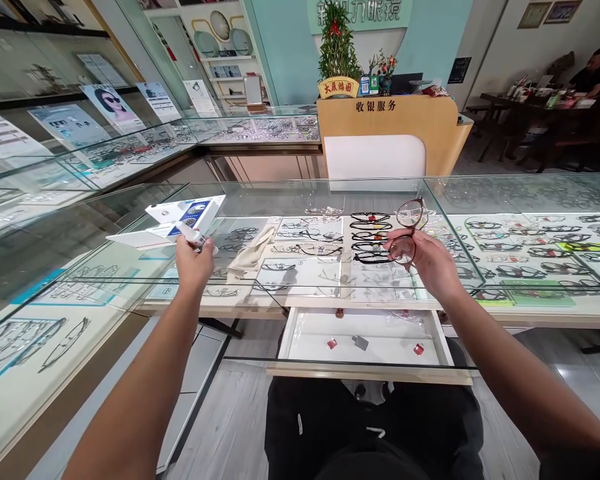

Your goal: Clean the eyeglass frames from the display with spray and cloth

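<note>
My left hand (195, 260) is closed around a small white bottle (192, 235) above the glass counter. Just behind it stands a folded white card (200, 212) with blue printed panels. On the right, my right hand (430, 261) grips a pair of eyeglasses (403, 249) with brownish rims, held upright on end over the counter. One lens sits by my fingers and the other above them. Several dark eyeglasses (371, 237) lie in a column beside that hand. A beige cloth (254, 252) rests between my hands.
A white drawer (300, 339) is pulled out in front of my lap, with small red tags and a grey one inside. Glass display counters (530, 193) full of eyeglasses run right and left. Beyond stands a wooden cashier desk (445, 133); a person (593, 77) sits far right.
</note>
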`<state>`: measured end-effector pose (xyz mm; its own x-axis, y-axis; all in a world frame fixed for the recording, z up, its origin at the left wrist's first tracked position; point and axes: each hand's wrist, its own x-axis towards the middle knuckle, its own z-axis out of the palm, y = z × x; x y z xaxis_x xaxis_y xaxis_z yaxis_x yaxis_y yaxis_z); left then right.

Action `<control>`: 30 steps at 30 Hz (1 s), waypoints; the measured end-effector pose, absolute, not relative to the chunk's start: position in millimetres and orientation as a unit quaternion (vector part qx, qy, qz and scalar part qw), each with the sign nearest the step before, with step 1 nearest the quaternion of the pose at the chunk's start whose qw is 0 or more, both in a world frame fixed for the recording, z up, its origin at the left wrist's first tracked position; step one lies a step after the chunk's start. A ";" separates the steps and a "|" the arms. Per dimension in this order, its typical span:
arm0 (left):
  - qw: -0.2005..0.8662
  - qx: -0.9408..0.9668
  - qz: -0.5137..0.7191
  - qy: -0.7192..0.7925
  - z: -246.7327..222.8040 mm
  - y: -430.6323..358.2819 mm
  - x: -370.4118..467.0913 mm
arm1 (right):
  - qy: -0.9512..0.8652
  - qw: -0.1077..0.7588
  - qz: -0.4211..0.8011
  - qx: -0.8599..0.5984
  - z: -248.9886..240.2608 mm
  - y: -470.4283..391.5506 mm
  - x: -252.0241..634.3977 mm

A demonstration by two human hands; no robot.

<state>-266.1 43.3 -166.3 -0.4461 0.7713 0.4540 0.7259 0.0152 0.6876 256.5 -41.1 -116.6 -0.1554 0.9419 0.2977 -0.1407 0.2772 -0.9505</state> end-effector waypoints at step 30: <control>0.015 0.639 0.073 0.765 -149.2 35.3 -173.0 | -0.618 0.544 0.472 -0.314 -133.1 -16.6 270.0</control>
